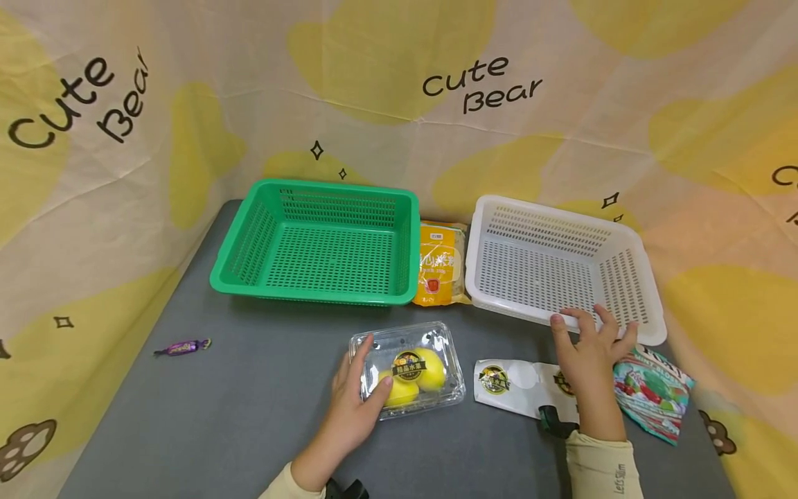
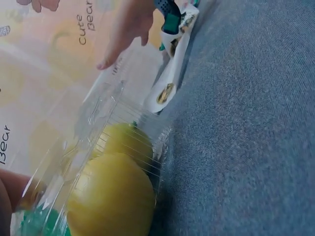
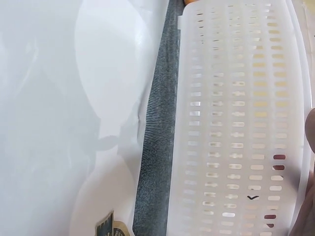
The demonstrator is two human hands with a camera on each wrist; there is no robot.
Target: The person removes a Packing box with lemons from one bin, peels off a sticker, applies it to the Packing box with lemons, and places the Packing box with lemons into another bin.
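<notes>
In the head view my left hand [image 1: 350, 409] lies at the left side of a clear plastic fruit box [image 1: 454, 371], index finger and thumb extended over its lid. Inside are yellow lemons [image 2: 110, 194], beneath a lid with a black-and-gold label [image 1: 408, 366]. Fingers of my right hand [image 1: 589, 353] are spread at the front rim of a white basket [image 1: 499, 308]. Under the right wrist lies a white strip with round stickers [image 1: 524, 381]. Right of that wrist is a teal candy bag [image 1: 654, 395], partly hidden by the hand.
A green basket [image 1: 318, 294] stands at the back left. Between the baskets lies an orange food packet [image 1: 439, 267]. A purple wrapped candy [image 1: 183, 348] is on the grey table [image 1: 249, 409] at left. Patterned cloth [image 1: 386, 83] hangs behind and around the table.
</notes>
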